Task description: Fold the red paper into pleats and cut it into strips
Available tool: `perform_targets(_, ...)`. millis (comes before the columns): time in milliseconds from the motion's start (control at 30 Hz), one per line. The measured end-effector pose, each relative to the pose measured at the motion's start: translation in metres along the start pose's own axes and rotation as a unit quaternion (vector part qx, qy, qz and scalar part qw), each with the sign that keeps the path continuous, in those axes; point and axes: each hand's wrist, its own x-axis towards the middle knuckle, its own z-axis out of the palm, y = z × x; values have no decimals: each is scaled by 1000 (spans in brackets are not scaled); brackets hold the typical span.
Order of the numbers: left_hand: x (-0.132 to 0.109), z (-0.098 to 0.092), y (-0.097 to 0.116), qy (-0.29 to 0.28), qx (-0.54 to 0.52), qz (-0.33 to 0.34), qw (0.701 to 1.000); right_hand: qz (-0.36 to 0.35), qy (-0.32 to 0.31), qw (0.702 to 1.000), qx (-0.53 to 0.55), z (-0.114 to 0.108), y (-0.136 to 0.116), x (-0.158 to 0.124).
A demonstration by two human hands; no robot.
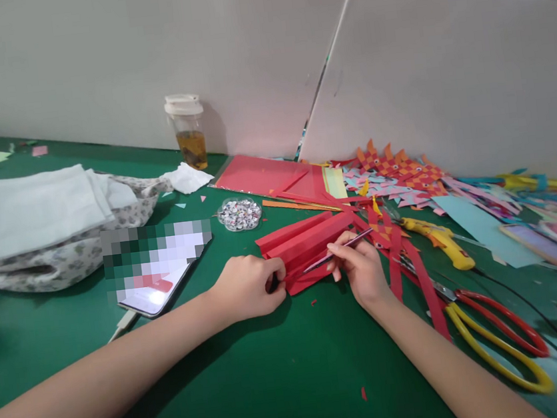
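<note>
A sheet of red paper [307,242], folded into lengthwise pleats, lies on the green table in front of me. My left hand [249,285] is closed at its left end, thumb and fingers pinching the paper's edge. My right hand [360,267] grips a slim, dark pinkish pen-like tool [326,254] the way one holds a pencil. Its lower tip points down and left onto the near pleats. Whether the tip is a nib or a blade is too small to tell. Red paper strips [420,280] lie just right of my right hand.
Scissors [497,338] and a yellow glue gun [440,242] with a cord lie to the right. Woven paper fish [399,168] are heaped behind. A dish of googly eyes [239,215], a phone [160,276], a cup [188,132] and a cloth bundle [61,247] stand leftward.
</note>
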Motion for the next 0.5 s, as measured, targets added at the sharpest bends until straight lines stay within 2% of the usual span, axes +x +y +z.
perform_targets(167, 0, 2, -1, 4, -7, 1, 1000, 17, -47, 999, -13, 5, -4, -4)
perform_targets(500, 1, 1, 1, -11, 10, -29, 999, 14, -63, 998, 5, 1, 1, -1)
